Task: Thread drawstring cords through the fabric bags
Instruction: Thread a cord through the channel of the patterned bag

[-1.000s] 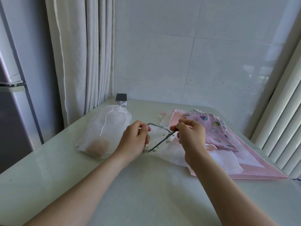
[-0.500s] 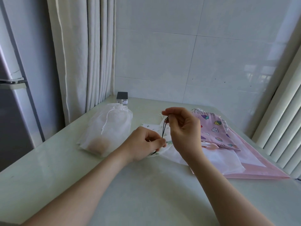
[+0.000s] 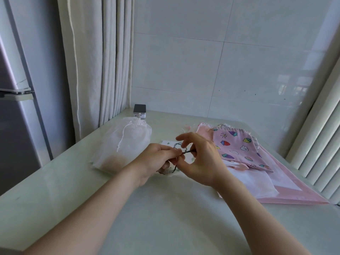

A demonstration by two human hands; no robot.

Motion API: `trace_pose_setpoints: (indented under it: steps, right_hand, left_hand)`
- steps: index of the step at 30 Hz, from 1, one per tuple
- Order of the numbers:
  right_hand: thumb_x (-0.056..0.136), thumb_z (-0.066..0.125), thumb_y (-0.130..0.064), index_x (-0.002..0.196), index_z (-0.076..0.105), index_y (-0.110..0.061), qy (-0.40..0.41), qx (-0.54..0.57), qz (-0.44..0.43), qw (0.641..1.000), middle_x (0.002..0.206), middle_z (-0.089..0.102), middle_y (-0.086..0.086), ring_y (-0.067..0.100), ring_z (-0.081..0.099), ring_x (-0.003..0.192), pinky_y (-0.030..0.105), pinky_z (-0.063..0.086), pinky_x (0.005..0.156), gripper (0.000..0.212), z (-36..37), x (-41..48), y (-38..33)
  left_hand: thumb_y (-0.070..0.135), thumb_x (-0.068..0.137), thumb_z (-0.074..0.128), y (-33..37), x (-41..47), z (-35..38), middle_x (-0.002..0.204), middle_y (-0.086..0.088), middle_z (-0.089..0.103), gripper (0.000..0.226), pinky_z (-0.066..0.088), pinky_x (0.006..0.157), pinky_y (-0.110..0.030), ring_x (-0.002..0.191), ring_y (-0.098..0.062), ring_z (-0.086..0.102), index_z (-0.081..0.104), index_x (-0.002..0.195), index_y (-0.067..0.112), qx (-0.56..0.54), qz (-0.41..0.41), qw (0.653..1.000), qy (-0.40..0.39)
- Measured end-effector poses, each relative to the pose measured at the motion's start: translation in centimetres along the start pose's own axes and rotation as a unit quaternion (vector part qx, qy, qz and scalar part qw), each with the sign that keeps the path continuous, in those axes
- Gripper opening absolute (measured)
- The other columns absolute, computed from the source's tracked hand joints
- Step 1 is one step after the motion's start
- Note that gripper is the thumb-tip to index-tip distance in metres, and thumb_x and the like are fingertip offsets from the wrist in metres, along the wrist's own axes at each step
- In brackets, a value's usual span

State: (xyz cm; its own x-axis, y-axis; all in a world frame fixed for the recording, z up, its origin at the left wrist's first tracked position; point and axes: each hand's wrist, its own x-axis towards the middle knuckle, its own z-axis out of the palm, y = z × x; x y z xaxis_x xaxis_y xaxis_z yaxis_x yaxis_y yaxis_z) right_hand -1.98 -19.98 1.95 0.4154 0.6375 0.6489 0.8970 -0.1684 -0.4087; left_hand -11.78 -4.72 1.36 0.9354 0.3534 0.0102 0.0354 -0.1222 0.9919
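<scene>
**Colours on your table**

The dark cord is near black. The white bag under it carries a small green print. Toward the right edge you have a pink bag printed with strawberries, bunnies and suns, lying on plain pale-pink sheets. Toward the left edge is a sheer white bag with a white string. The table is pale green.

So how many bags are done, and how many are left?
One looks done: the sheer white bag has a white cord at its top. Now the left hand and right hand pinch a dark cord over a small white bag. The pink printed bag and the pile under it seem to be waiting.
</scene>
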Motion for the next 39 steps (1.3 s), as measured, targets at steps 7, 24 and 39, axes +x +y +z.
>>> trace_pose_setpoints:
  steps: [7, 24, 39]
  right_hand:
    - [0.087, 0.083, -0.016, 0.096, 0.081, -0.022, 0.001, -0.034, -0.069, 0.997, 0.088, 0.067, -0.006, 0.007, 0.066, 0.079, 0.017, 0.049, 0.072, 0.011, 0.7, 0.1, 0.9]
    - [0.099, 0.061, -0.011, 0.095, 0.079, -0.017, -0.042, -0.018, 0.106, 0.993, 0.076, 0.064, -0.016, 0.003, 0.053, 0.068, 0.012, 0.036, 0.063, 0.020, 0.3, 0.6, 0.8]
    - [0.102, 0.063, -0.018, 0.089, 0.078, -0.017, 0.036, 0.169, 0.225, 0.959, 0.053, 0.043, -0.008, 0.006, 0.029, 0.046, 0.020, 0.025, 0.047, 0.019, 0.6, 0.8, 1.0]
  left_hand:
    - [0.031, 0.078, 0.073, 0.1, 0.2, -0.2, 0.082, -0.006, 0.054, 0.033, 0.028, 0.062, -0.033, 0.059, -0.018, 0.037, 0.076, 0.087, 0.000, -0.013, -0.007, 1.000, -0.020]
    - [0.003, 0.083, 0.082, -1.1, 0.7, -0.6, 0.083, 0.007, 0.079, 0.020, 0.061, 0.083, -0.028, 0.081, -0.009, 0.076, 0.080, 0.080, 0.023, 0.163, 0.152, 0.965, 0.137]
    - [0.034, 0.087, 0.058, -0.4, 0.7, -0.1, 0.102, 0.007, 0.059, 0.022, 0.042, 0.093, -0.029, 0.107, -0.013, 0.056, 0.067, 0.080, 0.015, 0.173, 0.214, 0.944, 0.184]
